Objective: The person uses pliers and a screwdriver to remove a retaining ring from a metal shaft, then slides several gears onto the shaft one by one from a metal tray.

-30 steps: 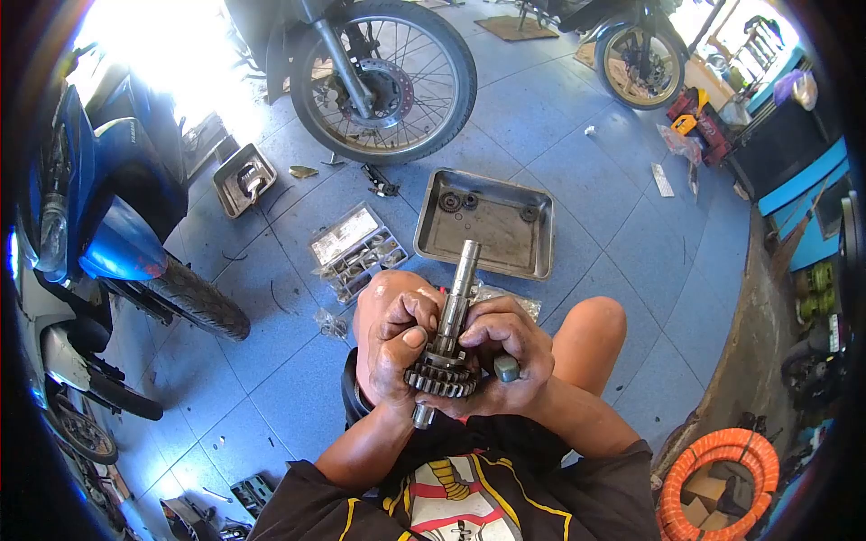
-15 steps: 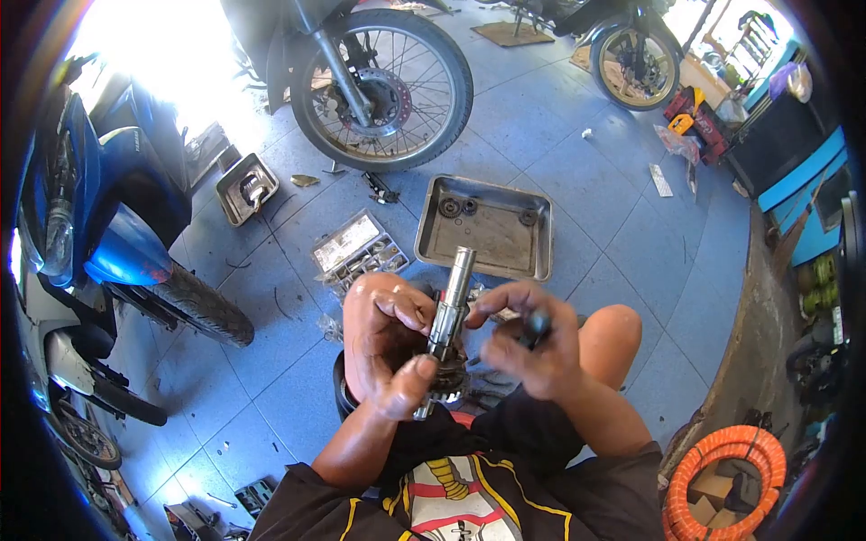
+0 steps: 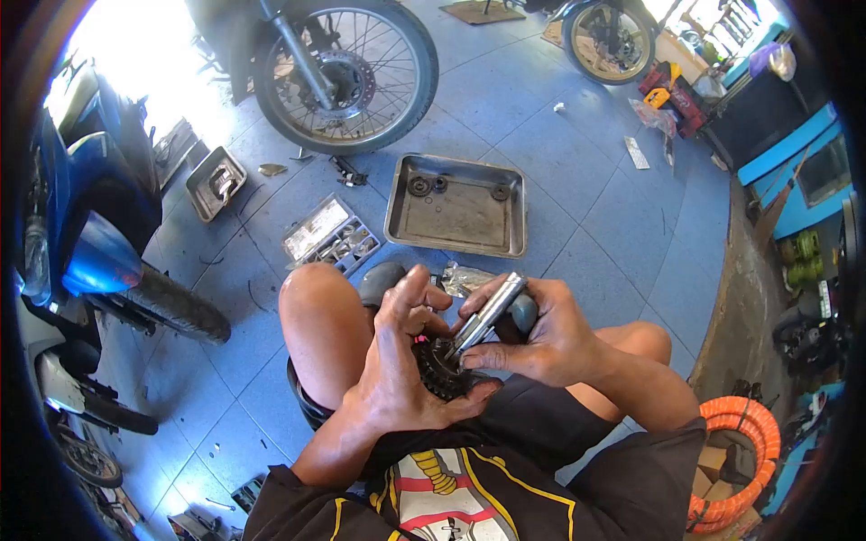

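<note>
Shaft [image 3: 488, 317] has tilted within curled right fingers [image 3: 548, 292].

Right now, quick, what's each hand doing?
Left hand: loosely open, cupped around the dark gear.
Right hand: closed, holding the metal shaft and a blue-grey object.

Bare left hand [image 3: 392, 385] cupped around a dark toothed metal gear [image 3: 437, 370], bare right hand [image 3: 555, 335] gripping a slanted silver metal shaft [image 3: 490, 314], rectangular grey metal tray [image 3: 460, 227] beyond on blue floor tiles [image 3: 586, 261], black-tyred spoked wheel [image 3: 350, 86] farther off, coiled orange hose [image 3: 765, 444] at lower right
</note>
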`<action>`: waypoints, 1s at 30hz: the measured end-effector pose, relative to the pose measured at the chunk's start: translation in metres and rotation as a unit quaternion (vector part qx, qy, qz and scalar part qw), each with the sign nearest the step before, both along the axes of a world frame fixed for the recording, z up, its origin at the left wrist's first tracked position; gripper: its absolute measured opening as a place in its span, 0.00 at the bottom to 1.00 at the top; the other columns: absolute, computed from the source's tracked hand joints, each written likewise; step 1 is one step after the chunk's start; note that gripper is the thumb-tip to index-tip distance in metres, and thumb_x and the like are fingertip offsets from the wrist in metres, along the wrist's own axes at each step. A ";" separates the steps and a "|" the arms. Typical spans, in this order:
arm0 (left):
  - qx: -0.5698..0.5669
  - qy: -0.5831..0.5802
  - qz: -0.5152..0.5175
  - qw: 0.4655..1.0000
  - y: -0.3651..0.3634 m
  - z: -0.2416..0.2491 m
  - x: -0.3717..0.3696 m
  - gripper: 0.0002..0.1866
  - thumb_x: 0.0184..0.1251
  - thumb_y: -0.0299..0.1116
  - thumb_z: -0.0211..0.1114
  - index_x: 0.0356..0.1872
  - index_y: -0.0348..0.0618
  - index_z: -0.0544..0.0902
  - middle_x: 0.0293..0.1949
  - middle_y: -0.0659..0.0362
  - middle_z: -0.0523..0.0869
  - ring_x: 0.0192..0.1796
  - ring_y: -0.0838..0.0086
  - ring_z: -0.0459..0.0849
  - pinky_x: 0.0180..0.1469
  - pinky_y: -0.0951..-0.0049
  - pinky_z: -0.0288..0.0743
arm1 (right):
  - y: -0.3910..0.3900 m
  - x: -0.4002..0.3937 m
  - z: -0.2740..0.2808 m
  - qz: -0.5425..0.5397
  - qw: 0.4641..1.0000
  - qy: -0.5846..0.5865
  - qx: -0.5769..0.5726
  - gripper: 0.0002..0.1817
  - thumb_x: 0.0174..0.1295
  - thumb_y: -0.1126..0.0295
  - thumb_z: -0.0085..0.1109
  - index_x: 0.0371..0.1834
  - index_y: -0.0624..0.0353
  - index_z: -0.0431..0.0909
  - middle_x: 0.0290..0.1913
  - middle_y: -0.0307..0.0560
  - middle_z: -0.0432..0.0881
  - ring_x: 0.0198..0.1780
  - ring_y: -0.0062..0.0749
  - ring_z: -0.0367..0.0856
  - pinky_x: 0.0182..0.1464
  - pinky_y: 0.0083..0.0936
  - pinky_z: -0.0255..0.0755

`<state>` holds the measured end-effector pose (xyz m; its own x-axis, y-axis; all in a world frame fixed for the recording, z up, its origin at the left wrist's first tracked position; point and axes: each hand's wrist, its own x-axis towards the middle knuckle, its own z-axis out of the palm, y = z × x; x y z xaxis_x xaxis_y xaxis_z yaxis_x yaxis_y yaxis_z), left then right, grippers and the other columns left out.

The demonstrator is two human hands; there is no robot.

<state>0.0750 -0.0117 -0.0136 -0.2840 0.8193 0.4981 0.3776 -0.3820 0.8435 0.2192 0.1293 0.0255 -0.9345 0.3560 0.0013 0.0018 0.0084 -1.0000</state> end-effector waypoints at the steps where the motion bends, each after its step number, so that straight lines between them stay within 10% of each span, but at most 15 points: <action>1: -0.036 -0.046 -0.018 0.998 0.001 0.000 0.002 0.63 0.39 0.32 0.83 0.74 0.34 0.47 0.53 0.46 0.70 0.40 0.67 0.80 0.43 0.69 0.79 | -0.001 0.000 -0.001 -0.007 1.000 0.000 0.003 0.24 0.53 0.79 0.74 0.53 0.66 0.76 0.46 0.48 0.85 0.50 0.26 0.84 0.54 0.25 0.79; 9: -0.395 -0.468 -0.089 0.785 -0.011 -0.025 -0.015 0.33 0.52 0.36 0.67 0.58 0.25 0.73 0.39 0.50 0.84 0.42 0.68 0.85 0.45 0.74 0.80 | 0.023 -0.005 -0.082 -0.008 0.987 -0.125 -0.100 0.16 0.60 0.60 0.72 0.39 0.63 0.84 0.30 0.38 0.84 0.35 0.16 0.77 0.40 0.19 0.72; 14: -0.392 -0.574 0.039 0.718 -0.012 -0.050 -0.024 0.23 0.61 0.43 0.55 0.46 0.30 0.77 0.36 0.45 0.85 0.35 0.63 0.86 0.39 0.65 0.84 | 0.036 0.019 -0.319 -0.113 0.874 -0.339 0.330 0.16 0.68 0.61 0.54 0.44 0.66 0.78 0.43 0.64 0.83 0.45 0.58 0.84 0.44 0.49 0.79; 20: -0.356 -0.648 0.096 0.666 0.004 -0.042 -0.030 0.24 0.63 0.48 0.52 0.44 0.34 0.77 0.37 0.41 0.84 0.37 0.54 0.86 0.41 0.54 0.82 | 0.033 0.019 -0.436 -0.068 0.822 -0.404 0.395 0.14 0.67 0.64 0.54 0.45 0.64 0.79 0.44 0.61 0.79 0.48 0.60 0.83 0.46 0.49 0.80; 26: -0.347 -0.704 0.110 0.611 0.031 -0.026 -0.039 0.22 0.69 0.48 0.55 0.47 0.35 0.76 0.37 0.48 0.83 0.39 0.59 0.85 0.42 0.62 0.84 | 0.079 -0.002 -0.396 0.048 0.805 -0.430 0.406 0.16 0.61 0.59 0.59 0.40 0.64 0.81 0.41 0.64 0.83 0.44 0.59 0.85 0.44 0.49 0.81; 30: -0.362 -0.663 0.139 0.640 0.045 -0.027 -0.046 0.19 0.68 0.44 0.56 0.44 0.36 0.75 0.34 0.51 0.81 0.38 0.63 0.84 0.40 0.67 0.83 | 0.206 -0.038 -0.382 -0.212 0.825 -0.389 0.351 0.16 0.64 0.59 0.56 0.38 0.63 0.79 0.33 0.66 0.84 0.37 0.63 0.84 0.43 0.51 0.79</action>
